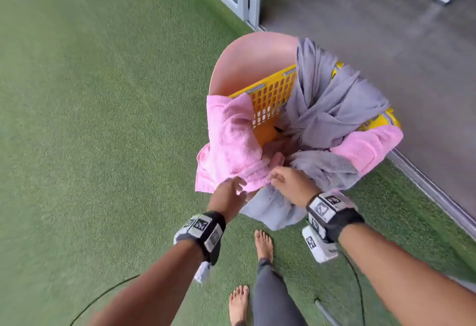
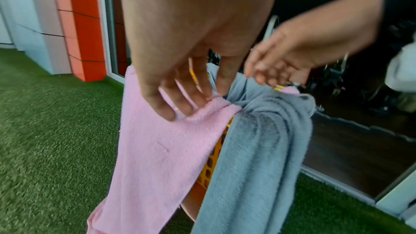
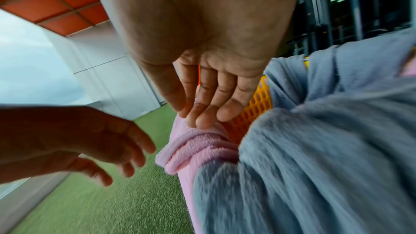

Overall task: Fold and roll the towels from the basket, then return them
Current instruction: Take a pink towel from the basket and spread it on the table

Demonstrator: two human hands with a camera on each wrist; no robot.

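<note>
Progress: nothing was folded or rolled yet, as I judged it; every towel I could see hung loose over the yellow basket (image 1: 273, 93).
Basket: it sat on a pink chair (image 1: 247, 57), just ahead of my fingers.
Pink towel (image 1: 229, 142): draped over the near rim, right under both hands.
Left hand (image 1: 229, 194): fingers (image 2: 180, 102) spread and relaxed, tips touching the pink towel's top fold, not gripping.
Right hand (image 1: 291, 184): fingers (image 3: 202, 111) straight and together, tips at the bunched pink edge; I could not tell whether they pinched it.
Grey towels (image 1: 332, 109): heaped beyond and to the right of my fingers.
Second pink towel (image 1: 365, 145): over the rim, further right.
Left to do: lift one out, fold, roll, return, and likewise for the rest.
</note>
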